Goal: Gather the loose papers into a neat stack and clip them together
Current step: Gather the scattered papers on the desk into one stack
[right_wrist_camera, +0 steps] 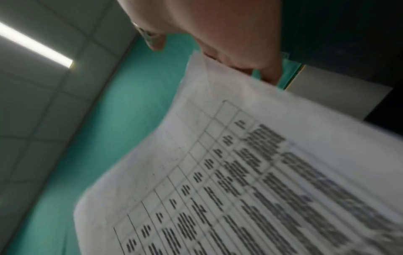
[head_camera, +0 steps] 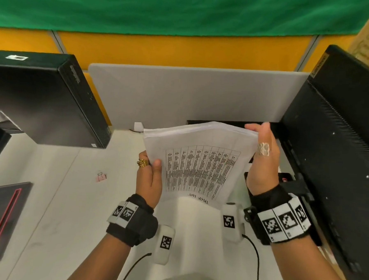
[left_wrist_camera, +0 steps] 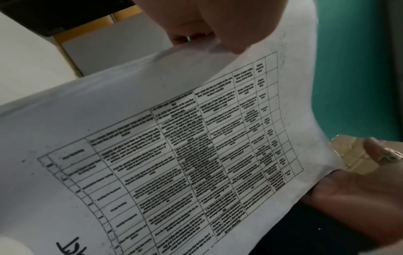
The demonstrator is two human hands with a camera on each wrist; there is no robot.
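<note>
A stack of white papers (head_camera: 199, 162) with a printed table on the top sheet stands nearly upright above the desk, its lower edge near the desk. My left hand (head_camera: 149, 176) grips its left side, thumb on the front sheet. My right hand (head_camera: 264, 157) holds the upper right corner, fingers curled over the top edge. The wrist views show the papers (left_wrist_camera: 174, 155) (right_wrist_camera: 261, 172) close up, with my left thumb (left_wrist_camera: 218, 25) and my right hand (right_wrist_camera: 229, 34) on them. A pink binder clip (head_camera: 101, 176) lies on the desk left of my left hand.
A black computer case (head_camera: 46, 102) stands at the back left, a black monitor (head_camera: 337, 148) at the right. A grey divider panel (head_camera: 192, 95) closes the back of the white desk (head_camera: 58, 197). A dark laptop (head_camera: 2, 218) lies at the near left.
</note>
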